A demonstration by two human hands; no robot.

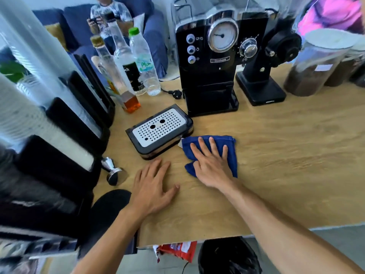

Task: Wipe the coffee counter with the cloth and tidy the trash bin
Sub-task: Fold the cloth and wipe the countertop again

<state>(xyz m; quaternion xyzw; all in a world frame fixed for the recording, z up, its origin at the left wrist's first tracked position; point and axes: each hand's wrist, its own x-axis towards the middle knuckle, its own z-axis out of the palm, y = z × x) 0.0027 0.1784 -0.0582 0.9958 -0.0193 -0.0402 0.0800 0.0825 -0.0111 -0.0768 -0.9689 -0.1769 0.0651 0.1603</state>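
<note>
A folded blue cloth (230, 153) lies on the wooden counter (286, 155) just right of a removed drip tray (160, 130). My right hand (210, 162) presses flat on the cloth with fingers spread. Flat on the bare counter to its left rests my left hand (152, 186), holding nothing. Below the counter's front edge stands a trash bin (227, 256) lined with a black bag. A red wrapper (175, 251) hangs beside it under the edge.
A black espresso machine (211, 62) and grinder (262, 76) stand at the back, jars of coffee (314, 70) to their right. Several bottles (126, 62) cluster at back left. A steel tamper (114, 172) lies near black cup dispensers (59, 139). A seated person (110, 14) is behind the counter.
</note>
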